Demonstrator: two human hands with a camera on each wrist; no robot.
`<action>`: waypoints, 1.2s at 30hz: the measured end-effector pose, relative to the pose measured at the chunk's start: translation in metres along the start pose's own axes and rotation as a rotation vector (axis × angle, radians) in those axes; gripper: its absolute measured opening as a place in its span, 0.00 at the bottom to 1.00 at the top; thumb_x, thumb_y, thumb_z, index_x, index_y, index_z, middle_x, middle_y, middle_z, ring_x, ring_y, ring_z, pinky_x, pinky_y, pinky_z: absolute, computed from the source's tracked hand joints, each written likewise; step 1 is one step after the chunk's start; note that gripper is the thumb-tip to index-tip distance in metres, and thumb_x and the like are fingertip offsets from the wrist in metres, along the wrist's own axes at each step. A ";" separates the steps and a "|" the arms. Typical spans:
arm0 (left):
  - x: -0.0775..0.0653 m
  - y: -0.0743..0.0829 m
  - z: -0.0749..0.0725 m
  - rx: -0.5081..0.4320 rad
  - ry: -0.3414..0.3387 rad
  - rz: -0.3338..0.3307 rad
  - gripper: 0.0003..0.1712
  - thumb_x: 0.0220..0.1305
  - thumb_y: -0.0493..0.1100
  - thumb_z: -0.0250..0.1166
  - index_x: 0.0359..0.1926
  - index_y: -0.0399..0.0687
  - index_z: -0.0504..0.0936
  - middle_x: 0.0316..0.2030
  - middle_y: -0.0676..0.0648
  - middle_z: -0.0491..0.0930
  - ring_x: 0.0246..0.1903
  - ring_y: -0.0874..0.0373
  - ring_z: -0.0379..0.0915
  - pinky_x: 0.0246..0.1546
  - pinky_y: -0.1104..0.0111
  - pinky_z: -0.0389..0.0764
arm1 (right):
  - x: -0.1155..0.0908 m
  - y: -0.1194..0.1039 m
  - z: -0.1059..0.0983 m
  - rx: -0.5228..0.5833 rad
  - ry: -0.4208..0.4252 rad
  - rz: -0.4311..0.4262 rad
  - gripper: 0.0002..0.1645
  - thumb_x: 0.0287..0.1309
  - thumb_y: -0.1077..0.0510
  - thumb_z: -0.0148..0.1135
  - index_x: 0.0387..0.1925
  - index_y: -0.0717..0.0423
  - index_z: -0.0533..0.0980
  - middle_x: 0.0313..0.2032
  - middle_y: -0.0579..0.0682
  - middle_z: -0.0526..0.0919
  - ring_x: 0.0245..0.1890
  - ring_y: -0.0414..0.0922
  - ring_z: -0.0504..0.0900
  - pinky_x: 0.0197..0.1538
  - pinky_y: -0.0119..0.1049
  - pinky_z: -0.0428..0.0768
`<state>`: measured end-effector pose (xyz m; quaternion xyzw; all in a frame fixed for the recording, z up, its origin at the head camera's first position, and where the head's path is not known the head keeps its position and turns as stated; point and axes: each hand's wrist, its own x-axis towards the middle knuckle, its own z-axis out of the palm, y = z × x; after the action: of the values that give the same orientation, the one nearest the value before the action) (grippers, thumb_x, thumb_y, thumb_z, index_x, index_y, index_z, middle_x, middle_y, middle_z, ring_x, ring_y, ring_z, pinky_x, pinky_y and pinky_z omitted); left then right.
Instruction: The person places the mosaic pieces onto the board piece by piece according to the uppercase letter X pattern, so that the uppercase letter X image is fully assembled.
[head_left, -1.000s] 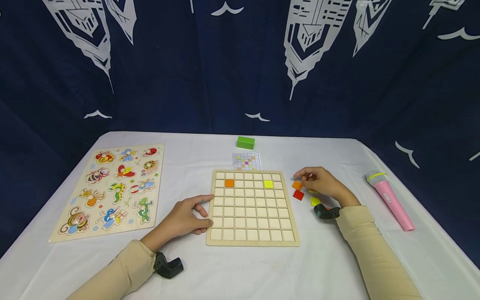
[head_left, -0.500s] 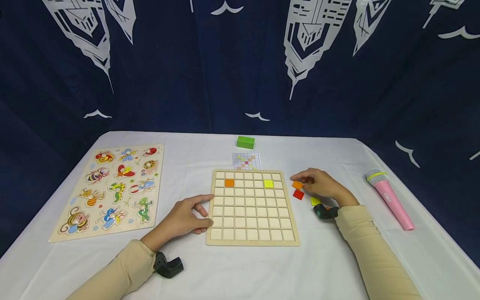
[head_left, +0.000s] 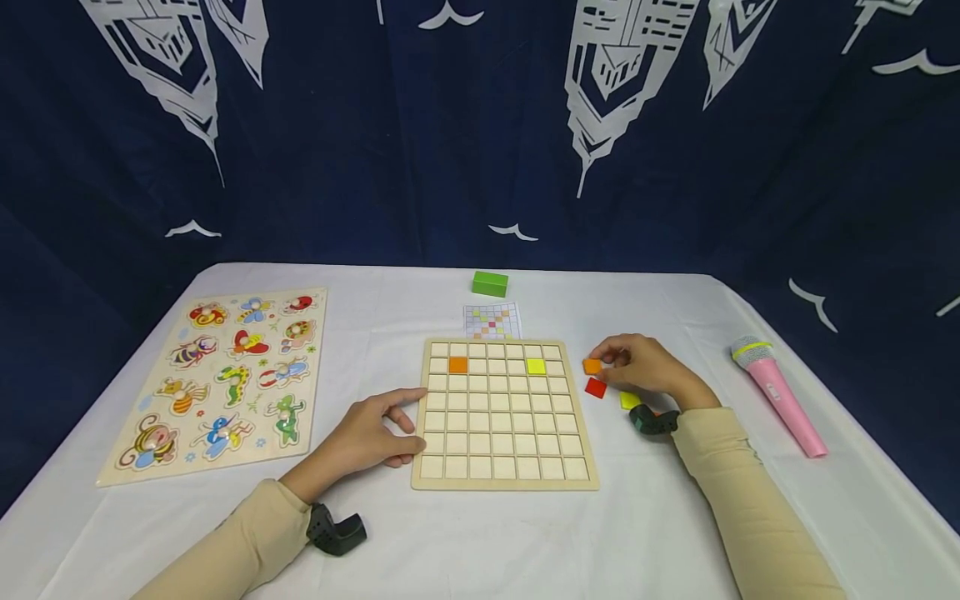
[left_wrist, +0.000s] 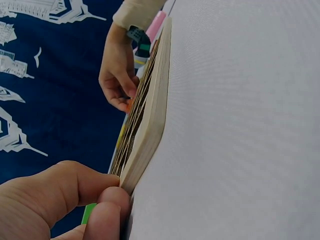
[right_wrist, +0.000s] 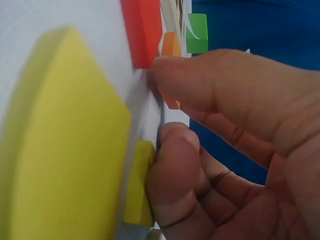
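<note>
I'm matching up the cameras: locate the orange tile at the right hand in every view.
Head: orange tile right of the wooden grid board, in the right hand.
Left wrist: a sliver left of centre.
Right wrist: upper middle, partly hidden by that hand.
Shared landmark: the right hand.

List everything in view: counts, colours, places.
Table: one, white, centre
Backdrop: one, navy, behind
Grid board: one, pale, on table
Set tiles: one orange, one yellow, on board
Loose tiles: at least one orange, one red, two yellow, right of board
Pattern card: one, white, behind board
Block: one, green, behind card
Insect puzzle: one, cream, left
Microphone: one, pink, right
Wristbands: two, black, wrists
Sleeves: two, beige, forearms
Left hand: one, touching board's left edge
Right hand: one, pinching loose orange tile
</note>
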<state>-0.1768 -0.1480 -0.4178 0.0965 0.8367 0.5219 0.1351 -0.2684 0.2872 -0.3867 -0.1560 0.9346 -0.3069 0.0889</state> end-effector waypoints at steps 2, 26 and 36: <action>0.000 0.000 0.000 0.002 -0.001 0.003 0.43 0.57 0.30 0.78 0.75 0.38 0.76 0.39 0.44 0.80 0.23 0.58 0.86 0.25 0.66 0.90 | 0.000 0.000 -0.001 -0.002 0.008 0.009 0.16 0.62 0.64 0.74 0.51 0.64 0.86 0.42 0.53 0.86 0.37 0.47 0.76 0.42 0.36 0.78; 0.001 -0.003 0.001 -0.006 -0.004 0.003 0.44 0.57 0.30 0.78 0.75 0.37 0.75 0.39 0.44 0.80 0.23 0.58 0.86 0.26 0.65 0.90 | 0.002 -0.026 0.013 0.447 0.069 -0.110 0.20 0.66 0.70 0.68 0.57 0.74 0.77 0.37 0.49 0.83 0.25 0.39 0.73 0.27 0.28 0.76; 0.001 -0.002 0.000 -0.009 -0.002 0.003 0.43 0.56 0.30 0.78 0.74 0.37 0.76 0.39 0.43 0.80 0.22 0.58 0.86 0.26 0.65 0.90 | 0.002 -0.054 0.021 0.528 0.023 -0.062 0.21 0.68 0.68 0.67 0.59 0.74 0.77 0.36 0.47 0.87 0.26 0.42 0.73 0.28 0.30 0.74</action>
<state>-0.1776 -0.1483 -0.4202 0.0974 0.8342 0.5256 0.1356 -0.2524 0.2338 -0.3711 -0.1523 0.8180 -0.5444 0.1065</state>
